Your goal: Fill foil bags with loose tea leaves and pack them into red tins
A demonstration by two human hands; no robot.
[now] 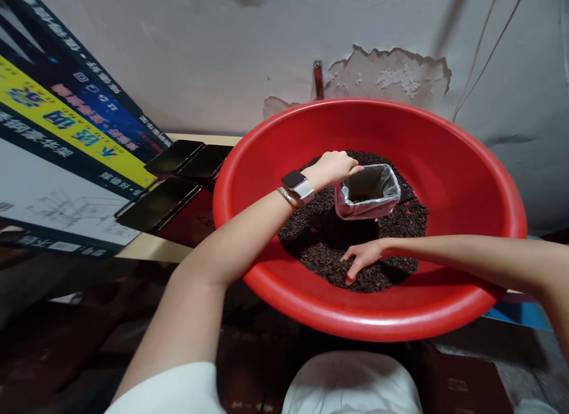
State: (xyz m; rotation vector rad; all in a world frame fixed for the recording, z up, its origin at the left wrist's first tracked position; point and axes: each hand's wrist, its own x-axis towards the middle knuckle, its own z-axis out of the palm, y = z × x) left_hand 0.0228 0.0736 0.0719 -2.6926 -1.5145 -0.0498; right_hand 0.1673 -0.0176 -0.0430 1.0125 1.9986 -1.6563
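Note:
A wide red plastic basin [462, 182] holds a heap of dark, dry, loose tea leaves [306, 233]. My left hand [333, 168], with a watch [294, 180] on the wrist, grips the left edge of a rectangular container lined with a clear plastic bag [368, 209]. The container stands over the heap, its opening tilted toward me, and its inside looks mostly dark. Nearer the basin's front, my right hand [365, 258] reaches into the leaves with thumb and fingers apart. Some of its fingertips are sunk in them.
Left of the basin, several open dark rectangular tins [160, 206] stand close together on a pale tabletop [153, 248]. A large printed carton [66, 123] leans beyond them. Behind is a wall [200, 58] with peeling paint, and cords [482, 58] hang at the right.

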